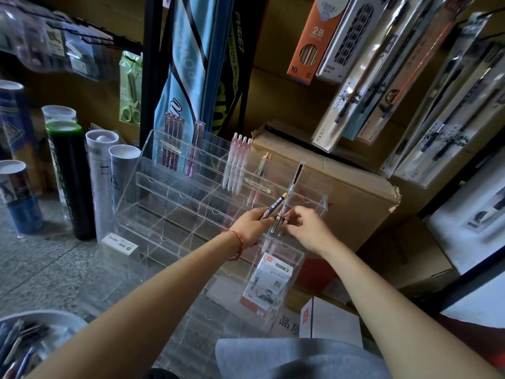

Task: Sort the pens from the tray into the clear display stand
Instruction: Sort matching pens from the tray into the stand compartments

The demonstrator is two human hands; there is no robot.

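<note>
At the right edge of the clear display stand (169, 192), head view: gripping a dark blue pen (274, 207) by its lower barrel in the curled left hand (251, 227); pinching the foot of an upright white pen (292, 190) with the right hand (306, 232). Leaving unsorted pens (19, 348) in the tray (54, 315), lower left. Probably handling as light, stiff and slick; taking hold mid-barrel.
</note>
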